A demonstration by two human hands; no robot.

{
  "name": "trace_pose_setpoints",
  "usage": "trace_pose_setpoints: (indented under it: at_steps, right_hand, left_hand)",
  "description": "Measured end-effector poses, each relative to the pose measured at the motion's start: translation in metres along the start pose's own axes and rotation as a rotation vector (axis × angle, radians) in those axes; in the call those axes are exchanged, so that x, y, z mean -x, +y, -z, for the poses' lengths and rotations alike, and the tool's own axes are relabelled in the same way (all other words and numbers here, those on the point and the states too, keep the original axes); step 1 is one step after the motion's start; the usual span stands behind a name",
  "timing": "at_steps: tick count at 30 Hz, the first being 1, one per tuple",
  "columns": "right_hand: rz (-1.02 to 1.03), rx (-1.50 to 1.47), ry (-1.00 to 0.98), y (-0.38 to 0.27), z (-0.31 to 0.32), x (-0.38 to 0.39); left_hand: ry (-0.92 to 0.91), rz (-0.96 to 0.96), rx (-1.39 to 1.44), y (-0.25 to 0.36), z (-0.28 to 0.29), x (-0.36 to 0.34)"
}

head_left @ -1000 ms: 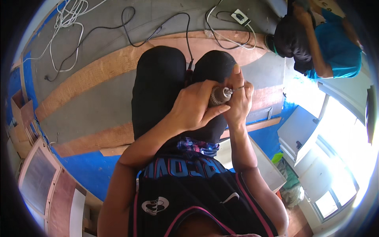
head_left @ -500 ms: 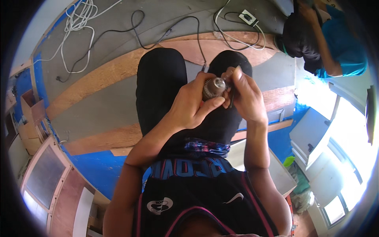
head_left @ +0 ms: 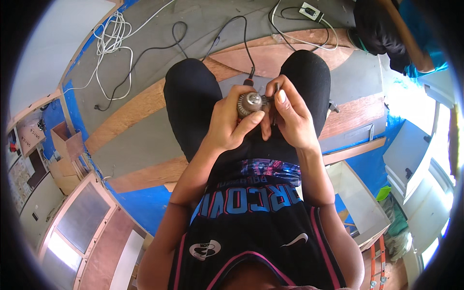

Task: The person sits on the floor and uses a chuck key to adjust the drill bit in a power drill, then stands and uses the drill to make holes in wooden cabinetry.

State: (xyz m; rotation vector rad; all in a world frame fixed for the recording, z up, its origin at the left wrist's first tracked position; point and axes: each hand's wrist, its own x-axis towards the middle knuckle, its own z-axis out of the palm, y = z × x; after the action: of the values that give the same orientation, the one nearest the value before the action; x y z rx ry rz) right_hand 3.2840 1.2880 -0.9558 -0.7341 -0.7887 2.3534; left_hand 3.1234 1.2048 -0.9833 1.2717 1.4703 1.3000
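Observation:
Between my knees a corded drill points its toothed metal chuck (head_left: 251, 102) up toward me. My left hand (head_left: 226, 122) is wrapped round the drill just at the chuck, thumb along its near side. Most of the drill body is hidden beneath my hand. In my right hand (head_left: 296, 121), thumb and fingers are closed on a small chuck key (head_left: 276, 89), its toothed end against the right side of the chuck. A black power cord (head_left: 252, 67) leads away from the drill.
Curved wooden strips (head_left: 130, 126) lie on the grey surface ahead. A coiled white cable (head_left: 110, 41) is at far left, a socket box (head_left: 310, 10) at far right. Another person's arm (head_left: 408, 36) shows top right. A grey metal piece (head_left: 333, 107) sits beside my right knee.
My right hand has turned the chuck key, so its handle now points upward. Both hands have shifted slightly left in view, and my knees are further apart.

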Motion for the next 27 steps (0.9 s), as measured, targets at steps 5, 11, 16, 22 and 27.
trace_pose_setpoints:
  at_steps: [5,11,16,22,27]
  right_hand:
    - [0.134,0.425,0.406,0.006,-0.017,-0.008]
    - [0.332,0.585,0.42,-0.003,-0.009,-0.002]
    - [0.204,0.69,0.391,-0.012,0.003,0.001]
    - [0.487,0.891,0.468,-0.016,-0.001,0.001]
    - [-0.001,0.179,0.392,-0.038,-0.004,0.003]
  left_hand:
    - [-0.023,0.046,-0.041,0.01,-0.012,0.005]
    - [-0.049,0.005,-0.048,0.015,-0.021,0.003]
    - [-0.034,-0.116,-0.107,0.009,-0.03,0.002]
    - [-0.144,-0.005,0.013,0.026,-0.026,-0.014]
    - [-0.24,0.084,0.003,0.035,-0.018,-0.026]
